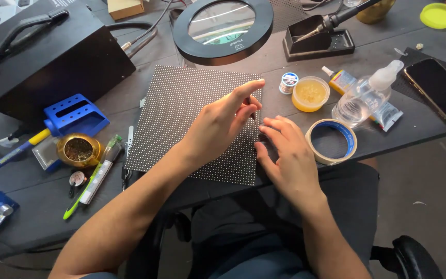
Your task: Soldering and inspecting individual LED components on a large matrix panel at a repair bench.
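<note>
Two hands work over one dotted black panel [194, 124] lying flat at the centre of the frame on the dark surface [37, 191]: the left hand [222, 121] hovers half open, apparently pinching something thin I cannot make out, while the right hand [287, 155] rests open, fingers spread on the panel's right edge, seemingly steadying it. Right of them sit one tape roll [331, 141] and one yellow paste pot [311, 93]; one round magnifier lamp [223, 28] hangs above.

A dark grey workbench [419, 129] is filling most of the view, running from nine o'clock across to three o'clock. Soft, even light is falling on it from twelve o'clock. At five o'clock a dull grey floor [429, 186] is showing, with a black chair base [414, 256] sitting on it.
</note>
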